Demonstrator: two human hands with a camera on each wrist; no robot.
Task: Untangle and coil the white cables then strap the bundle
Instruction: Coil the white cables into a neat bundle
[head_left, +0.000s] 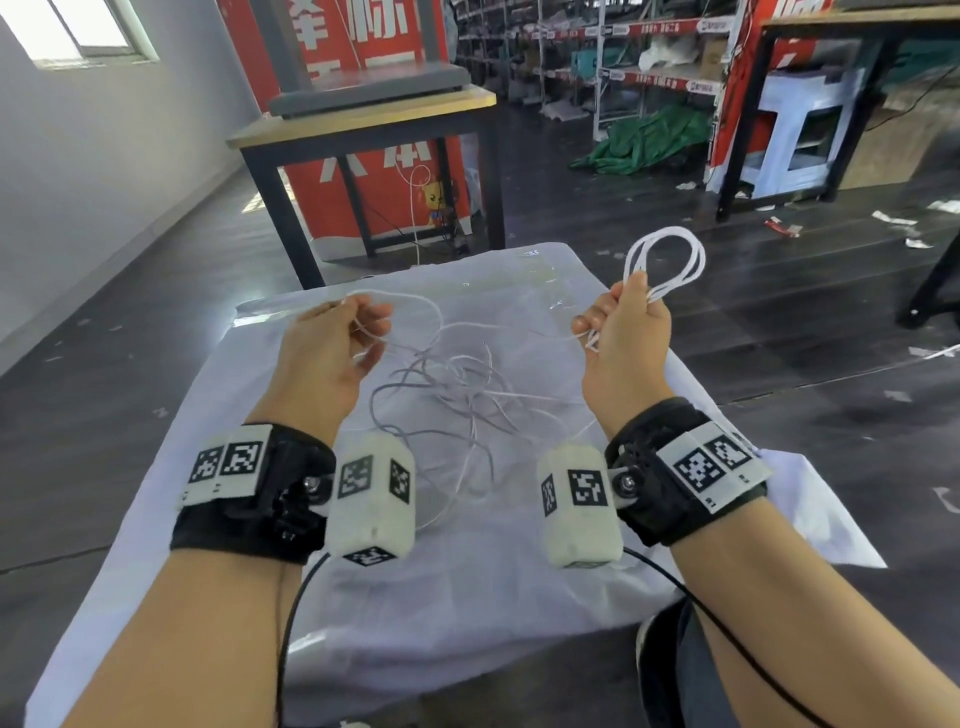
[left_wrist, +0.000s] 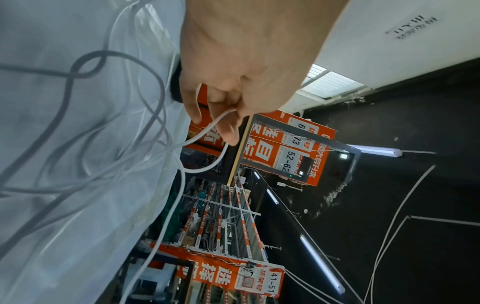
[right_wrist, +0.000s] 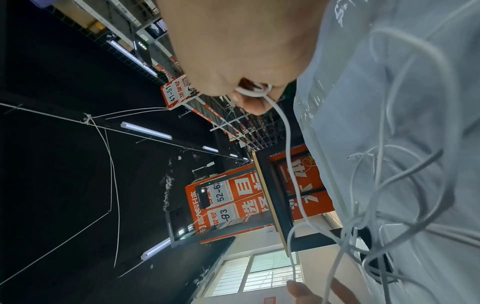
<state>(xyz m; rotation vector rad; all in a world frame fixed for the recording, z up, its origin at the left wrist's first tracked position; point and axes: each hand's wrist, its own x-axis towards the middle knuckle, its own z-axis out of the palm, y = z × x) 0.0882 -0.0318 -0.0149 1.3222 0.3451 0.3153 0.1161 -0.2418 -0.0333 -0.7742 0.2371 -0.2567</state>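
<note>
My right hand (head_left: 626, 317) grips a small coil of white cable (head_left: 667, 260), whose loops stick up past the fist; the right wrist view shows the coiled strands (right_wrist: 253, 91) pressed under the fingers. From there one white strand (head_left: 498, 327) runs left to my left hand (head_left: 353, 322), which pinches it between thumb and fingers, as the left wrist view shows on the white cable (left_wrist: 207, 129). Below and between both hands a loose tangle of white cables (head_left: 467, 405) lies on the white cloth.
The white cloth covers a small table (head_left: 218, 415) whose edges drop to a dark floor on both sides. Another black-framed table (head_left: 374, 119) stands just beyond, in front of a red sign. Shelving fills the back right.
</note>
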